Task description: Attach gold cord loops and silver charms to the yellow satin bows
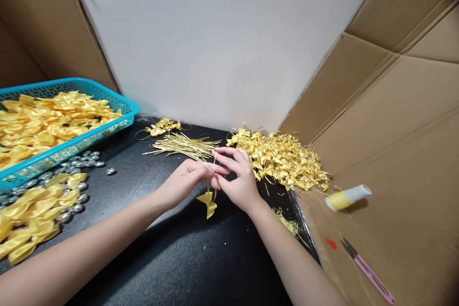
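Both hands meet above the middle of the black table [172, 258]. My left hand [188, 179] is closed, its thumb and fingers pinching a thin gold cord [208, 184]. From that cord hangs a yellow ribbon bow [208, 204], just below the fingers and clear of the palms. My right hand [238, 177] grips the cord too, its fingers bent and touching the left fingertips. The cord's ends are partly hidden between the fingers. Behind the hands lies a bundle of cut gold cords [182, 145].
A blue basket [132, 110] of yellow bows stands at the left, with silver beads [111, 171] and loose bows [32, 220] before it. Finished corded bows [287, 158] are heaped at the right. Beyond are a thread spool [347, 197], pink-handled snips [373, 275] and cord scraps [289, 224].
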A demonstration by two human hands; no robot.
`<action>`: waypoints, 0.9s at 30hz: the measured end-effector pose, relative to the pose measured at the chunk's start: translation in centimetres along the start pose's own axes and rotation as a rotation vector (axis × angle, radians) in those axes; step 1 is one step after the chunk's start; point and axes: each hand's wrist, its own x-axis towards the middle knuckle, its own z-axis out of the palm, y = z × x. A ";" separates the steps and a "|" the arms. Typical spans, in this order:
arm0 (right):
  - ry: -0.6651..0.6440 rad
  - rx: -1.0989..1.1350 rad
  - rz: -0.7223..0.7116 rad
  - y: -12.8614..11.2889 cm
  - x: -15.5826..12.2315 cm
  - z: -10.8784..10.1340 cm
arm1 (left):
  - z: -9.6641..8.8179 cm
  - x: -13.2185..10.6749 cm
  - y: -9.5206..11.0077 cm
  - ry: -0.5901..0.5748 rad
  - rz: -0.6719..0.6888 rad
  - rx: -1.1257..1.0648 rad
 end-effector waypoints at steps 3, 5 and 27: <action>-0.081 0.012 -0.054 0.1 0.3 -0.5 | -0.2 -0.1 0.3 -0.088 0.054 0.143; -0.133 -0.003 -0.071 0.0 0.4 -0.7 | -0.3 -0.2 0.5 -0.146 0.085 0.173; -0.213 -0.029 -0.168 -0.2 1.2 -3.1 | -1.2 0.3 -0.7 -0.100 0.096 -0.023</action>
